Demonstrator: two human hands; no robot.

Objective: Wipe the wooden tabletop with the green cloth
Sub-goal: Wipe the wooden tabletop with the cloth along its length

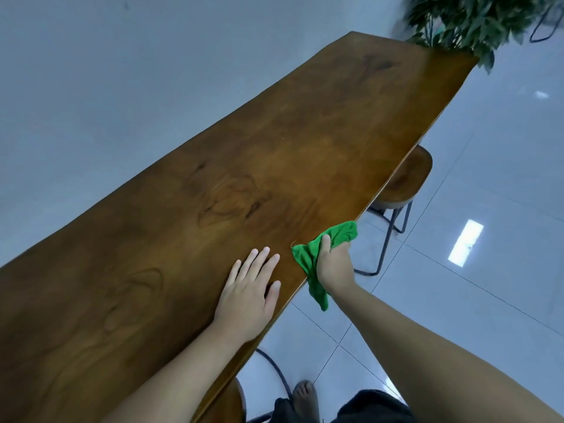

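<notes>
The long wooden tabletop (232, 190) runs diagonally from lower left to upper right. My right hand (334, 264) grips the bunched green cloth (308, 257) at the table's near edge, with part of the cloth hanging down past the rim. My left hand (250, 291) lies flat on the wood just left of it, fingers spread, holding nothing.
A round wooden stool (406, 181) with dark metal legs stands half under the table's near edge. A leafy plant (476, 22) stands past the far end. A second stool (235, 401) shows below the table by my foot. The floor is glossy white tile.
</notes>
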